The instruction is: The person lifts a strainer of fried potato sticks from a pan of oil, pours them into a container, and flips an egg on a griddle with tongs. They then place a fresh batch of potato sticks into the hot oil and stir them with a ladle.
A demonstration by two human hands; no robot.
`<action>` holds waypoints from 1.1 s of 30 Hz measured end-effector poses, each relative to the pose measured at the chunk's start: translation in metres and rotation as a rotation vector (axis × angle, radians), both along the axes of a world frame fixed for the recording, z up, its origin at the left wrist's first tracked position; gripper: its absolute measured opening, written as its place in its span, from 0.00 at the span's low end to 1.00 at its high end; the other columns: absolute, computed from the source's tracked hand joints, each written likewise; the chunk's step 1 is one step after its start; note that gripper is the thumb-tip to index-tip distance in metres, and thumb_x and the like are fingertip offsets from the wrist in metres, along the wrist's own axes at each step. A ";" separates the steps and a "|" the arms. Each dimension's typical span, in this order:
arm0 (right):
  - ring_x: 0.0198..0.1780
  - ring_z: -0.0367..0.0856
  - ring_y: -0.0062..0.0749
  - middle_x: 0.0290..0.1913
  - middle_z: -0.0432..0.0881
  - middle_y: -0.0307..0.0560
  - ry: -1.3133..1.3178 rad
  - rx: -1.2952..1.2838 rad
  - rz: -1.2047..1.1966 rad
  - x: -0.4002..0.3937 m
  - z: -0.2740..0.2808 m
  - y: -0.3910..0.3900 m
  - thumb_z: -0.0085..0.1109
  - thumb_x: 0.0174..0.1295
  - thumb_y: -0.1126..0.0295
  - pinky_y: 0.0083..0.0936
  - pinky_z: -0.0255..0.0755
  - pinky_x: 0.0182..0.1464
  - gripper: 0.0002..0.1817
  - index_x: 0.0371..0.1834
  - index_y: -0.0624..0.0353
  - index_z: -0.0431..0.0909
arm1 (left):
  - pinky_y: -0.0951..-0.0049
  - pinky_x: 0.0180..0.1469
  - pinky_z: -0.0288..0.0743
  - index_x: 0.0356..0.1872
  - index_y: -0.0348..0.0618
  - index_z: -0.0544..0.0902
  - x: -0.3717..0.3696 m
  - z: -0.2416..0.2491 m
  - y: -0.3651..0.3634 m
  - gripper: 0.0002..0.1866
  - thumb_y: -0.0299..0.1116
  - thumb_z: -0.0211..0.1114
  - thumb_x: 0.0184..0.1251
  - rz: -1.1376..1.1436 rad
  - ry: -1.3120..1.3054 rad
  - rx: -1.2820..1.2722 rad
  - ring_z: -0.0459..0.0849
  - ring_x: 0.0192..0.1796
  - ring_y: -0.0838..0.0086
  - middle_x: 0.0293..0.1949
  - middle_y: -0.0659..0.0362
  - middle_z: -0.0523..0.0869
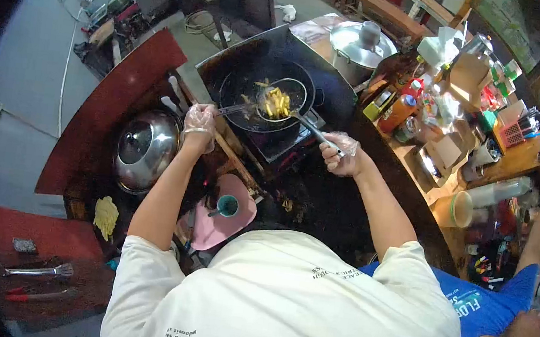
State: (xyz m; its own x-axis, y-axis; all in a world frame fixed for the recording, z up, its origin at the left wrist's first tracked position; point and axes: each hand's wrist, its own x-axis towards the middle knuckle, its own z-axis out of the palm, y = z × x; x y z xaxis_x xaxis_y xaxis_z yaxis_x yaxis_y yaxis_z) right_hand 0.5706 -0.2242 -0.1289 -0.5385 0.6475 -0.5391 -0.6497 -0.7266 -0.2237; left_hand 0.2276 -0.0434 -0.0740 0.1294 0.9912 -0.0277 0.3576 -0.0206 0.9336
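Observation:
In the head view my right hand [341, 154], in a clear plastic glove, is closed round the handle of a round strainer [312, 129]. Yellow fries [277, 103] lie in its basket, over a dark wok [231, 84] on the stove. My left hand [200, 126], also gloved, grips the handle of a long metal cooking utensil [231, 109]. That utensil reaches over the wok toward the strainer; its far end is hard to make out. A few brown pieces show in the wok beside the strainer.
A domed metal lid [147, 150] stands left of my left arm, near a pink tray [238, 215] with a green cup [227, 205]. A large lidded pot [362, 49] is behind the stove. Sauce bottles [397, 112] crowd the right counter. A person in a blue shirt [487, 306] is at right.

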 end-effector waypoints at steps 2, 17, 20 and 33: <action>0.14 0.66 0.21 0.14 0.70 0.31 0.114 0.019 -0.011 0.005 -0.007 0.002 0.41 0.70 0.51 0.21 0.62 0.21 0.21 0.26 0.53 0.72 | 0.67 0.35 0.75 0.38 0.38 0.79 -0.004 -0.013 0.012 0.12 0.37 0.56 0.69 -0.070 0.187 0.336 0.81 0.31 0.65 0.31 0.53 0.83; 0.12 0.68 0.19 0.19 0.76 0.30 -0.472 0.076 -0.183 0.020 0.028 0.017 0.53 0.67 0.56 0.21 0.60 0.15 0.11 0.30 0.46 0.69 | 0.61 0.51 0.73 0.50 0.44 0.78 -0.017 -0.009 0.131 0.15 0.26 0.58 0.62 -0.389 1.053 0.917 0.78 0.51 0.56 0.51 0.51 0.75; 0.14 0.69 0.16 0.19 0.73 0.29 -0.608 0.040 -0.123 0.022 0.032 0.022 0.53 0.67 0.56 0.21 0.63 0.14 0.11 0.31 0.46 0.68 | 0.61 0.54 0.70 0.49 0.45 0.78 -0.021 -0.003 0.127 0.15 0.27 0.57 0.60 -0.411 1.133 0.874 0.77 0.54 0.57 0.52 0.53 0.75; 0.16 0.66 0.20 0.21 0.69 0.32 -0.995 0.049 0.174 0.006 0.043 0.000 0.51 0.67 0.56 0.25 0.59 0.15 0.13 0.30 0.50 0.69 | 0.71 0.28 0.71 0.33 0.37 0.82 -0.076 0.004 0.094 0.14 0.39 0.59 0.60 -0.140 0.313 0.005 0.78 0.24 0.75 0.25 0.58 0.82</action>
